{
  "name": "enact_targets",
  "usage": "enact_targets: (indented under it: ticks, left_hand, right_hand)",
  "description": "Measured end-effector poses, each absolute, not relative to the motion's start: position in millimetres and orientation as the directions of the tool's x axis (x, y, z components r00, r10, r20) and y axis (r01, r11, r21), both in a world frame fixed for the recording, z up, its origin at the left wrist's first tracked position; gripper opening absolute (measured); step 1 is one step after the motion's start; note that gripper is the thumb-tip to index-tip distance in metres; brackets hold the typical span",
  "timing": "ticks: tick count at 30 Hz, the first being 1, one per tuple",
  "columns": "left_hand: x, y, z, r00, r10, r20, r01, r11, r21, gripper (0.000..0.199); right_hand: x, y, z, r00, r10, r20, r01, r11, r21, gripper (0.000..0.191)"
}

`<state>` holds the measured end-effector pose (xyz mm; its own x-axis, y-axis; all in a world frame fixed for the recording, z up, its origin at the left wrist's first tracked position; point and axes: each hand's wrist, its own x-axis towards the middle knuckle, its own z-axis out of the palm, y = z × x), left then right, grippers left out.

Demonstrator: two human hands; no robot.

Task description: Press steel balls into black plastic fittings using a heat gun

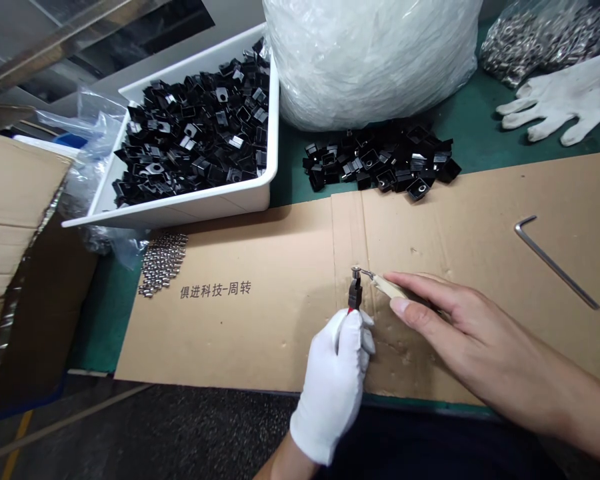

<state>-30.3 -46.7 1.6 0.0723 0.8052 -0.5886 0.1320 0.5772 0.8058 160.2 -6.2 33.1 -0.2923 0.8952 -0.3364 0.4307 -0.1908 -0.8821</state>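
Note:
My left hand (336, 380) wears a white glove and is closed around pliers (355, 295) with dark jaws and a bit of red handle showing. The jaws point away from me and hold a small shiny metal part (356, 272) upright. My bare right hand (460, 327) grips a slim hand tool with a pale handle (389, 287) and a thin metal tip. That tip is right beside the metal part; whether it touches is too small to tell. Both hands are above the cardboard sheet (275, 333).
A white bin (275, 133) of black plastic pieces stands at the back left. More black pieces (380, 160) lie below a large plastic bag (370, 60). Small metal parts (164, 263) sit at left, a hex key (557, 263) at right. A white glove (565, 100) lies behind.

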Motion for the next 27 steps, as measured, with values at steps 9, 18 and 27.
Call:
enact_targets:
  ticks: [9, 18, 27]
  left_hand:
    - [-31.2, -46.0, 1.2, 0.075, 0.806, -0.587, 0.127, 0.576, 0.808, 0.052]
    - [-32.5, -46.6, -0.1, 0.089, 0.804, -0.587, 0.134, 0.575, 0.807, 0.051]
    - [-32.6, -47.7, -1.4, 0.099, 0.794, -0.6, 0.11, 0.59, 0.8, 0.047]
  right_hand:
    - [157.7, -7.3, 30.9, -0.3, 0.901, -0.312, 0.431, -0.164, -0.887, 0.033]
    - [160.4, -2.8, 30.0, -0.311, 0.905, -0.29, 0.443, -0.132, -0.887, 0.034]
    - [164.9, -3.0, 26.8, -0.36, 0.89, -0.28, 0.427, -0.109, -0.897, 0.03]
